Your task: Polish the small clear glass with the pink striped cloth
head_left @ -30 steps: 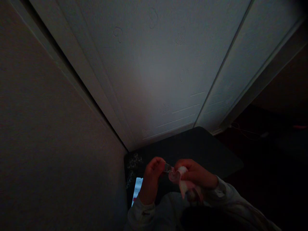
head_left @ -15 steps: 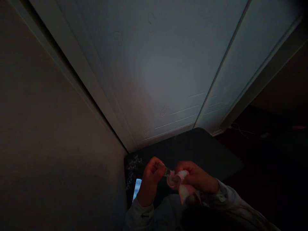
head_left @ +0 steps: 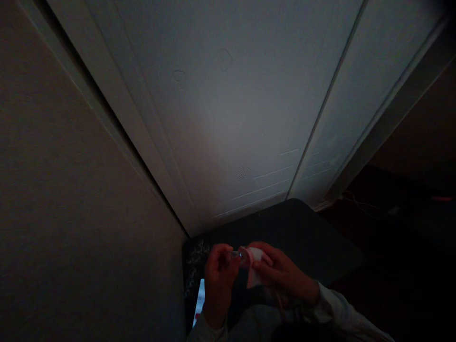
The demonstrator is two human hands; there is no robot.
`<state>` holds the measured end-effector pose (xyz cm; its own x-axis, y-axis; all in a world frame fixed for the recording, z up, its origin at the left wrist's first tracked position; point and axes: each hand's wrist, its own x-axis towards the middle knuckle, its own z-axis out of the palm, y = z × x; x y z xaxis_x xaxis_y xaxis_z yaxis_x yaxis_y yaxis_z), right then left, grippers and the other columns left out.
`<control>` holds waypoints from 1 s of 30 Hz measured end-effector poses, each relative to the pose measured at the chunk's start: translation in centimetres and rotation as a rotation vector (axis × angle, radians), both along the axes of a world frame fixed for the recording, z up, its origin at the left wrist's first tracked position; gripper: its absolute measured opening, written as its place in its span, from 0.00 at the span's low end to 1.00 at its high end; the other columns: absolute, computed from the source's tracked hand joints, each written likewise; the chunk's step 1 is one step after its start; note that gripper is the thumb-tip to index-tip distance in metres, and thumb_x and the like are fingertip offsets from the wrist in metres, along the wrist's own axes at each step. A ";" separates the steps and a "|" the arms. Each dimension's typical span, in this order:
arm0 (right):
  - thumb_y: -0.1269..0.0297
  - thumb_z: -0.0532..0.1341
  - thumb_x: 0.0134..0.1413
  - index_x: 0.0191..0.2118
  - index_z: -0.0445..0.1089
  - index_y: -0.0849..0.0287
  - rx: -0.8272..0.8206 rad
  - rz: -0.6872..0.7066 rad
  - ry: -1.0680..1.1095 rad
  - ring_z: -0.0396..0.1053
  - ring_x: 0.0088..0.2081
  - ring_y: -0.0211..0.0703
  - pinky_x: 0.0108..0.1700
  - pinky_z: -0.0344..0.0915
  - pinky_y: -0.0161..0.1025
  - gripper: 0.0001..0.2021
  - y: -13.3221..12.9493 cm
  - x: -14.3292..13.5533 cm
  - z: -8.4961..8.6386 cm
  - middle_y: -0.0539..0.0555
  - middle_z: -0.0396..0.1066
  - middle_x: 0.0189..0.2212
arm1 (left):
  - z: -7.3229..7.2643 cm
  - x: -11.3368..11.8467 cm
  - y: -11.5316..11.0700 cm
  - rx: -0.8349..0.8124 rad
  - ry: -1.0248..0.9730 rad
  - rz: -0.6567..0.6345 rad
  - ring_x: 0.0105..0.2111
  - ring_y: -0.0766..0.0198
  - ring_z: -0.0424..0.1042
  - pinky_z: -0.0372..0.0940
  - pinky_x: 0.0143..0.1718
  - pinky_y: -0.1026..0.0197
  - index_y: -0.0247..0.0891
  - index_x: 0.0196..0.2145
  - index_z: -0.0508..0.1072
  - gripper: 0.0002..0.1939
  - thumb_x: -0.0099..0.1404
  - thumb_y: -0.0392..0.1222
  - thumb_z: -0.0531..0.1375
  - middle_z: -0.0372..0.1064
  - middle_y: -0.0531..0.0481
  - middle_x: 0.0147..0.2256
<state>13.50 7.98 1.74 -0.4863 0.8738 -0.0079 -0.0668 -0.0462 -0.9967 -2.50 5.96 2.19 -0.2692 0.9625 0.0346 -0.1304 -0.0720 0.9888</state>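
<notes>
In the dim head view, my left hand [head_left: 219, 282] pinches a small clear, shiny piece [head_left: 235, 254], probably plastic or glass. Close beside it on the right, my right hand [head_left: 285, 273] is closed on a soft pink-and-white cloth [head_left: 252, 271]. One edge of the cloth meets the clear piece between the two hands. Part of the cloth hangs down below my right fingers. Its exact kind is too dark to make out.
Both hands are over a dark table [head_left: 306, 237] against white panel doors [head_left: 231, 109]. Several clear, shiny objects [head_left: 195, 254] stand at its left edge, near a lit phone screen [head_left: 199, 301]. A wall [head_left: 89, 213] rises on the left; a white cable [head_left: 359, 203] lies at right.
My left hand has shifted slightly left, still pinching the clear piece. The cloth, looped before, now hangs flatter beside it, and my right fingers are more extended along it. The view has tilted slightly upward.
</notes>
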 end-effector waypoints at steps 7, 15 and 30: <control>0.54 0.55 0.58 0.45 0.66 0.58 0.106 -0.058 -0.091 0.67 0.39 0.43 0.42 0.63 0.39 0.15 -0.3 -0.3 -0.3 0.54 0.69 0.38 | 0.1 0.2 -0.3 0.092 0.086 -0.182 0.30 0.66 0.65 0.61 0.33 0.65 0.40 0.33 0.71 0.11 0.51 0.38 0.66 0.64 0.55 0.29; 0.51 0.57 0.55 0.38 0.68 0.59 0.009 -0.047 -0.027 0.62 0.30 0.37 0.32 0.61 0.34 0.16 -0.5 -0.4 -1.3 0.50 0.65 0.30 | 0.4 0.1 -0.1 0.087 0.164 -0.257 0.33 0.62 0.67 0.62 0.36 0.62 0.40 0.36 0.75 0.11 0.52 0.38 0.65 0.65 0.52 0.32; 0.44 0.55 0.53 0.37 0.71 0.61 -0.149 -0.226 0.056 0.68 0.30 0.42 0.31 0.64 0.37 0.23 0.0 -0.5 -1.4 0.55 0.72 0.28 | -0.9 0.1 1.0 -0.080 -0.317 -0.004 0.28 0.66 0.68 0.62 0.33 0.64 0.36 0.41 0.73 0.22 0.56 0.55 0.62 0.69 0.53 0.26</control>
